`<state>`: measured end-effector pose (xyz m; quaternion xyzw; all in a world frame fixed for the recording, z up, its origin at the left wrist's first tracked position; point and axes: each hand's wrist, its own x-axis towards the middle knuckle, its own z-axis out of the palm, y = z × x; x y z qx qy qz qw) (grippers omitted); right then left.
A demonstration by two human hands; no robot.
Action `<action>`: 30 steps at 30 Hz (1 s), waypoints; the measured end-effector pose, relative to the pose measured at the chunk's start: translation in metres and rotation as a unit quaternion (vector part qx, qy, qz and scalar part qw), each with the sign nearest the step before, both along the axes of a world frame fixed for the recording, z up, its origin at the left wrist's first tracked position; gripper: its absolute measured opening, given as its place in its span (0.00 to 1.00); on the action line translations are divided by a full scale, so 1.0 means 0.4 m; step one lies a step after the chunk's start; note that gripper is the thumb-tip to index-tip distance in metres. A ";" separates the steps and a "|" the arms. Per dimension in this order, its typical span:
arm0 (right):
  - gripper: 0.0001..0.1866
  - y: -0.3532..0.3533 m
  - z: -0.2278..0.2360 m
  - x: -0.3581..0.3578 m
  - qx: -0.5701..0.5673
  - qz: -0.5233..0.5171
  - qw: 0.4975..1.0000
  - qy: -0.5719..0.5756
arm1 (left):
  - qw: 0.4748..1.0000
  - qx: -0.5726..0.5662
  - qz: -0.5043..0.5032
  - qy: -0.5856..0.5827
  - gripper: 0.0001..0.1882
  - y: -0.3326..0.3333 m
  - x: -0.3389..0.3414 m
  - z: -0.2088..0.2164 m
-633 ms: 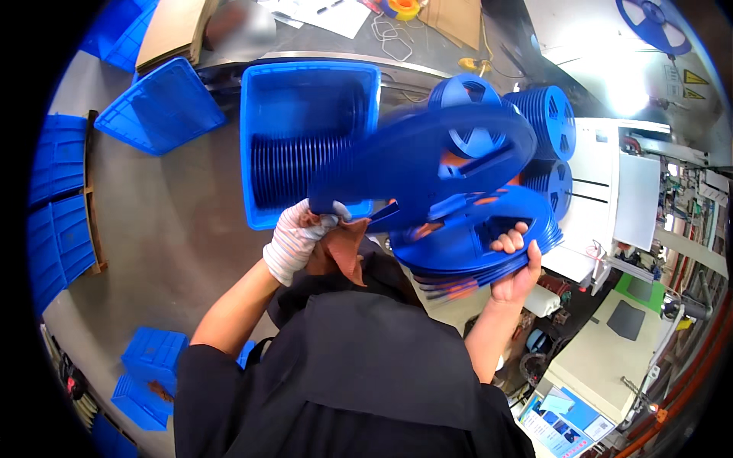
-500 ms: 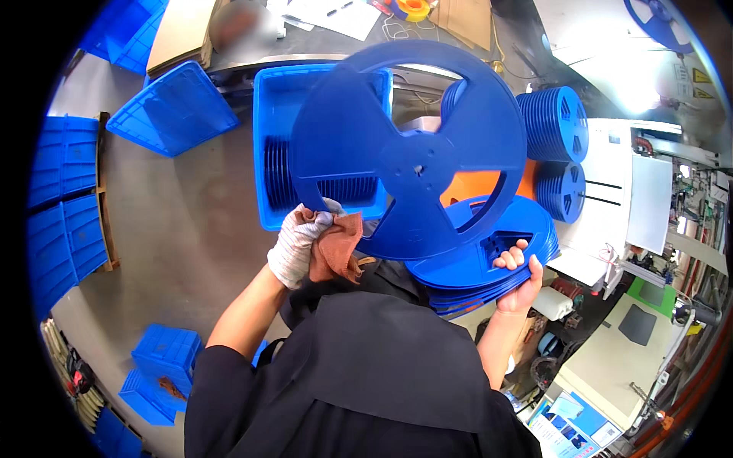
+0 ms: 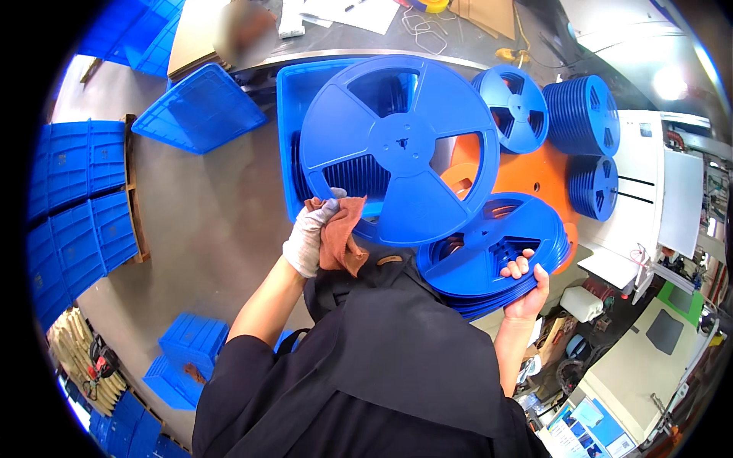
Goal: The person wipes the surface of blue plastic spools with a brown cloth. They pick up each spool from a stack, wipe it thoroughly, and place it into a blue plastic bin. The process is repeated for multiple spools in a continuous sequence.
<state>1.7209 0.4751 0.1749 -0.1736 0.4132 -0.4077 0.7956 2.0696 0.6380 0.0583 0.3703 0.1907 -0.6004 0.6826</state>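
A large blue plastic reel flange (image 3: pixel 450 99), a disc with three wide cut-outs, is held up in front of me. My left hand (image 3: pixel 311 237), in a whitish glove, is closed on its near left rim. The same hand grips a reddish-brown cloth (image 3: pixel 341 238) that hangs down beside the rim. At the right, a stack of similar blue discs (image 3: pixel 458 275) leans tilted close to my body. My bare right hand (image 3: pixel 525 286) is closed around the stack's right edge, its fingers reaching into a cut-out. Behind the raised disc stands a blue bin (image 3: pixel 289 114) with a row of dark discs inside.
An orange round surface (image 3: pixel 550 172) lies beyond the stack. On and beside it stand another blue reel (image 3: pixel 513 107) and two bundles of blue discs (image 3: pixel 573 114). A grey workbench (image 3: pixel 466 42) crosses the far side. Blue crates (image 3: pixel 84 198) are piled at the left.
The raised disc has shifted left and away relative to the bin, and its face has turned and looks lighter. My left hand moved with it; my right hand keeps its hold. The view swung slightly.
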 end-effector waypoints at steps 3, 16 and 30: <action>0.19 0.000 -0.007 -0.012 0.005 -0.003 1.000 0.009 | 1.000 -0.006 0.005 0.016 0.12 0.008 0.008 -0.022; 0.28 -0.005 -0.012 -0.038 0.002 -0.036 0.980 0.194 | 0.900 0.233 -0.101 -0.353 0.04 -0.229 0.026 -0.298; 0.27 -0.034 -0.018 -0.114 0.004 -0.047 0.980 0.193 | 0.879 0.340 -0.205 -0.264 0.11 -0.591 -0.013 -0.444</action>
